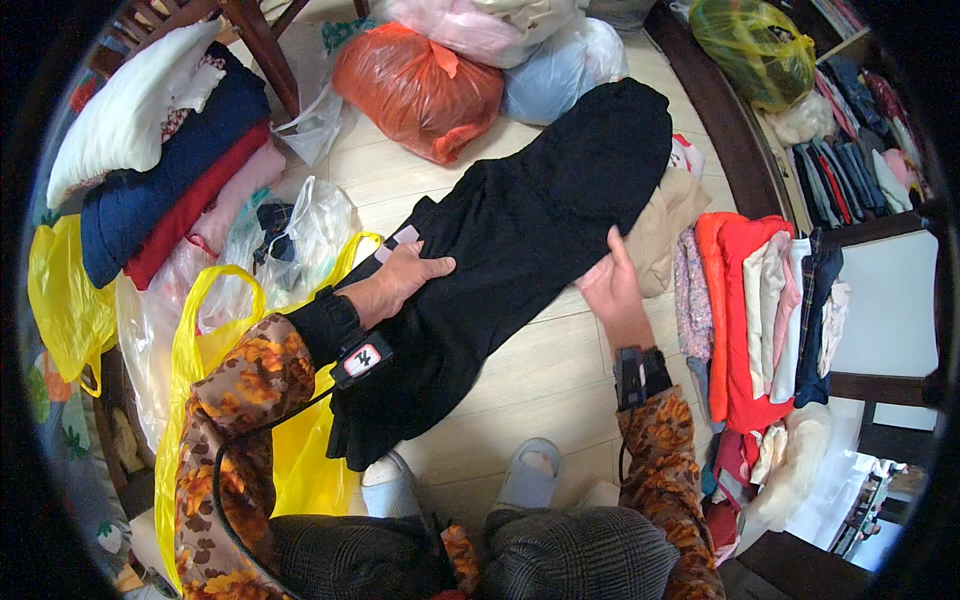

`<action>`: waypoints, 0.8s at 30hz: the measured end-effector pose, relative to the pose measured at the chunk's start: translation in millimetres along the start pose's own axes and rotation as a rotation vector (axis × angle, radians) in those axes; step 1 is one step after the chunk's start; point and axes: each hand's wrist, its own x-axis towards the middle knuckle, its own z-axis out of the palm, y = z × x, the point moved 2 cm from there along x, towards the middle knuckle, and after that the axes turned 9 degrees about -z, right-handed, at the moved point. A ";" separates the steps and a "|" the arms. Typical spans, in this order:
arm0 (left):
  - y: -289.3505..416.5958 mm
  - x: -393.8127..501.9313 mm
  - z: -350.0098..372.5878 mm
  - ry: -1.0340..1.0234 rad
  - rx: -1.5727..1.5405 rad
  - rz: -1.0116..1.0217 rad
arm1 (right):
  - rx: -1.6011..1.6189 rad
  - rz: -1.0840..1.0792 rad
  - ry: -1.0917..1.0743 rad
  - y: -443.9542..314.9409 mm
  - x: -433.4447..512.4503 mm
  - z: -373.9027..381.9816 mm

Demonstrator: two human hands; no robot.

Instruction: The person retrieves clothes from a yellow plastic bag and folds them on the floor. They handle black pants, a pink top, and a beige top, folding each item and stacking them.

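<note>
A black cloth garment (pixel 525 202) is stretched out between my hands above the pale floor, running from near my feet up to the right. My left hand (pixel 397 281) grips its left side, thumb on top of the cloth, beside a light pink patch (pixel 397 244) on the garment. My right hand (pixel 611 281) is at its right edge, thumb up, with the fingers partly hidden; whether they pinch the cloth cannot be told. A beige folded cloth (pixel 664 225) lies partly behind the garment's right edge.
Yellow plastic bags (pixel 311 450) and clear bags (pixel 315 225) lie at the left, below stacked folded textiles (pixel 180 157). Red (pixel 420 90) and bluish (pixel 551 82) filled bags stand ahead. Folded clothes (pixel 750 322) are piled at right, near a shelf of clothes (pixel 840 180).
</note>
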 end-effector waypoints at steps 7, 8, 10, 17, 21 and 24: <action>5.4 -7.8 -6.3 0.119 0.259 0.181 | -0.212 -0.418 0.205 -48.2 24.4 27.9; 6.2 -9.7 -7.8 0.137 0.260 0.164 | -0.219 -0.426 0.142 -56.5 18.3 26.3; 6.5 -12.0 -9.7 0.158 0.248 0.141 | -0.165 -0.458 0.250 -62.6 16.7 17.8; 12.1 -14.1 -10.4 0.413 0.725 0.241 | -0.327 -0.639 0.268 -68.2 18.4 4.9; 31.5 -28.6 11.1 0.546 0.880 0.574 | -0.442 -0.614 0.134 -74.4 40.7 55.4; 48.2 -24.2 45.6 0.077 0.481 0.604 | -0.598 -0.693 0.096 -48.5 71.2 115.2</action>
